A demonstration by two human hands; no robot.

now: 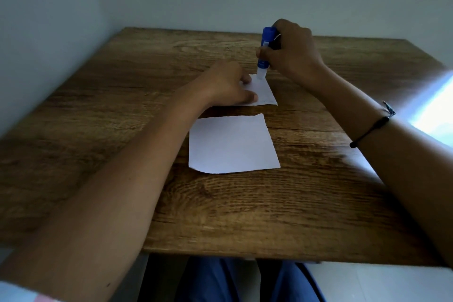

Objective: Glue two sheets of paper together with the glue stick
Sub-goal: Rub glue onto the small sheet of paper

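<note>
Two white sheets lie on the wooden table. The far sheet is mostly covered by my left hand, which presses flat on it. My right hand grips a blue glue stick held upright, its white tip touching the far sheet's upper corner. The near sheet lies flat just in front of the far one, untouched, with its front left corner slightly curled.
A pale wall stands behind the table and along its left side. A bright patch of light falls at the right edge. My legs in blue trousers show below the table's front edge.
</note>
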